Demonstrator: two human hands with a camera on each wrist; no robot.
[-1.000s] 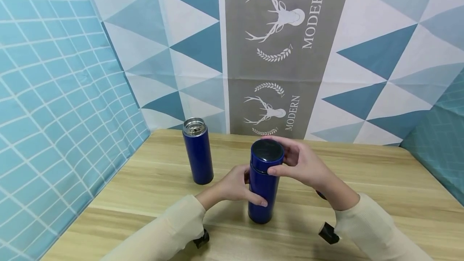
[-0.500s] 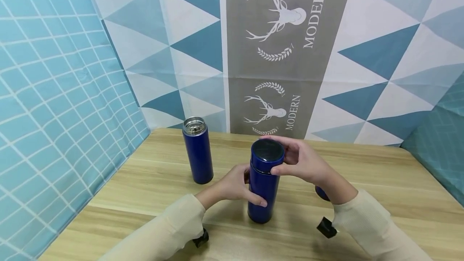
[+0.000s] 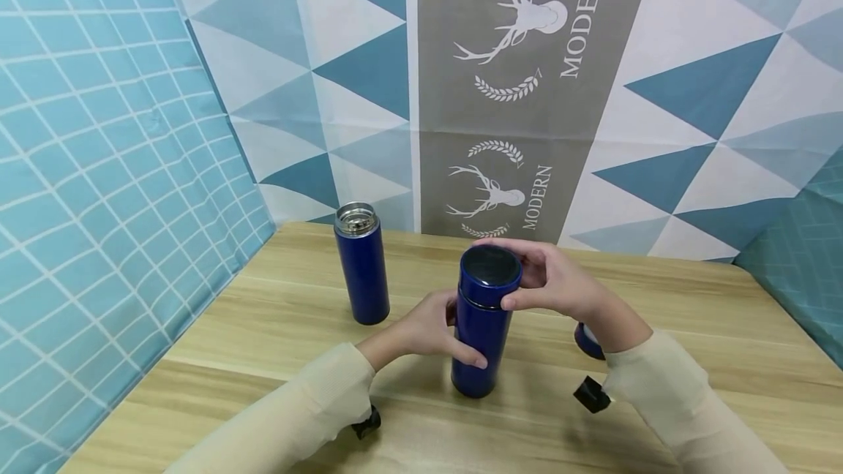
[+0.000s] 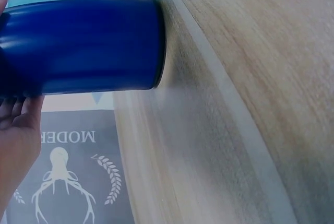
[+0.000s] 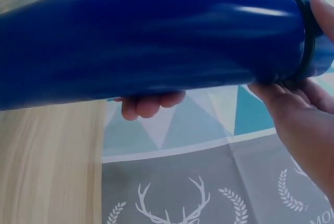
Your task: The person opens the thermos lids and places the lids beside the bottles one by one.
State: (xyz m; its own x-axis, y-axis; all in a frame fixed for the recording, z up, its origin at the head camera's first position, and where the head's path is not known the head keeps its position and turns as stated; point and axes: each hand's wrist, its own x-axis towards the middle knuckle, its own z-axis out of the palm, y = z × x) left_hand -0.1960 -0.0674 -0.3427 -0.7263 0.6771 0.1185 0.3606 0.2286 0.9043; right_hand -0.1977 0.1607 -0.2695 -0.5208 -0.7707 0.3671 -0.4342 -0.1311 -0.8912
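Note:
A dark blue thermos flask (image 3: 479, 346) stands on the wooden table, its black-topped lid (image 3: 490, 267) sitting on its mouth. My left hand (image 3: 431, 328) grips the body from the left, thumb across the front. Around the lid curl the fingers and thumb of my right hand (image 3: 560, 280). In the left wrist view the lower part of the flask (image 4: 88, 46) shows its base at the tabletop. The right wrist view has the flask (image 5: 156, 41) side-on, with a dark seam below the lid and fingertips from both hands against it.
A second blue flask (image 3: 364, 269), lidless with a steel rim, stands at the back left. A loose blue lid (image 3: 588, 342) lies partly hidden behind my right wrist. Patterned cloth (image 3: 500, 130) hangs behind the wooden table (image 3: 276, 357); tiled-print cloth (image 3: 118, 152) is on the left.
The head view has tilted slightly downward. My right thumb has shifted a little rightward along the lid, and more of the loose lid shows past my right wrist. The left hand keeps its grip.

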